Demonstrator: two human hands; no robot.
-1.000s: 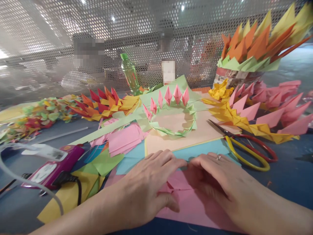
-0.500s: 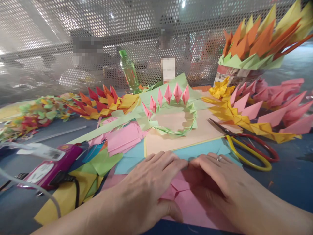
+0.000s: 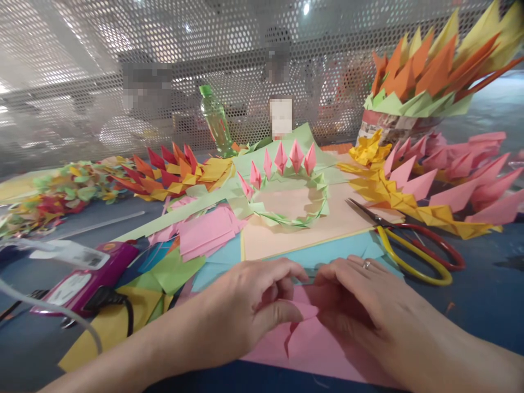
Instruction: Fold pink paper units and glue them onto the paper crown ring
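A small folded piece of pink paper [image 3: 303,310] lies between my hands, above a flat pink sheet [image 3: 315,352]. My left hand [image 3: 249,308] is closed on its left side, the thumb on top and the fingers curled behind. My right hand [image 3: 368,305], with a ring on one finger, is cupped round its right end, which the fingers hide. Under and beyond my fingers lie blue sheets [image 3: 327,255]. Farther off, a green folded-paper ring [image 3: 292,221] with several pink pointed pieces [image 3: 280,157] rests on a peach sheet [image 3: 262,237].
Scissors [image 3: 409,240] with red and yellow handles lie at the right, near yellow and pink folded pieces [image 3: 417,180]. Pink slips [image 3: 208,229] and a purple power strip [image 3: 88,278] with cables lie left. A green-capped bottle [image 3: 215,120] stands before a perforated metal screen [image 3: 241,60].
My left hand has risen from lying across the folded pink paper, and its thumb has moved up onto that paper. The right hand stays nearly where it was.
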